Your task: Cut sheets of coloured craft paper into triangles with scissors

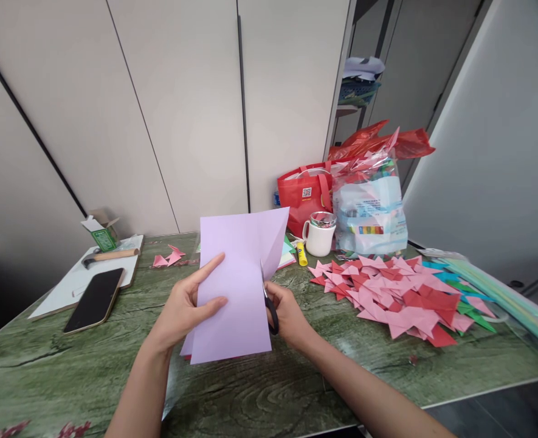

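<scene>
A sheet of light purple paper (236, 274) is held up over the table by my left hand (189, 298), which grips its left edge with thumb and a finger across the front. My right hand (287, 310) is closed around the black handle of a pair of scissors (271, 307). The blades sit in a cut running up the right part of the sheet, and the strip right of the cut bends away. Part of the blades is hidden by the paper. Below the sheet, another purple edge and a bit of red show at the lower left.
Folded pink and red paper pieces (396, 292) lie heaped at right, beside long pastel strips (501, 292). Behind stand a white mug (320, 236), a yellow glue stick (301, 254), a red bag (303, 194) and a filled plastic bag (371, 213). At left are a phone (94, 300) and hammer (111, 256).
</scene>
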The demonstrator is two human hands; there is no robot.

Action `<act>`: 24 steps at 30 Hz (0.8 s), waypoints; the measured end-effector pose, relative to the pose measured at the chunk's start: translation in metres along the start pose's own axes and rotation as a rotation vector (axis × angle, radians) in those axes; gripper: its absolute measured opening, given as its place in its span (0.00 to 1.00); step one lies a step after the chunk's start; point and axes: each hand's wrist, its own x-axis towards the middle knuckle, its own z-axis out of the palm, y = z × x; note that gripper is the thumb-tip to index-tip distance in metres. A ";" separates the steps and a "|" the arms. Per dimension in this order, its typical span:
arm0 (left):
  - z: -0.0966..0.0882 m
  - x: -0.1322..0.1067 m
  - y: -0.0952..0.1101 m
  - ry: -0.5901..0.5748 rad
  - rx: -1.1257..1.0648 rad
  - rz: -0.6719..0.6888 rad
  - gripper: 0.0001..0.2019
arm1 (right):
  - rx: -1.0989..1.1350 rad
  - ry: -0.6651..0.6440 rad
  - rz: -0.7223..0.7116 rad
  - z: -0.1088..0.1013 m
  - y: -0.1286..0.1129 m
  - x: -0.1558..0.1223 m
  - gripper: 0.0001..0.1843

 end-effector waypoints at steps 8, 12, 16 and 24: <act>0.000 0.000 -0.001 0.001 -0.007 -0.001 0.36 | 0.013 0.003 0.011 0.000 -0.001 -0.001 0.11; 0.001 0.000 0.000 0.010 0.009 0.010 0.36 | 0.001 0.003 0.007 -0.001 0.001 0.000 0.11; 0.000 0.000 -0.001 0.001 0.003 0.002 0.36 | -0.003 0.005 0.000 -0.001 0.004 0.000 0.11; 0.000 0.000 -0.001 -0.007 -0.008 -0.006 0.35 | 0.006 0.011 0.009 0.000 0.002 0.000 0.10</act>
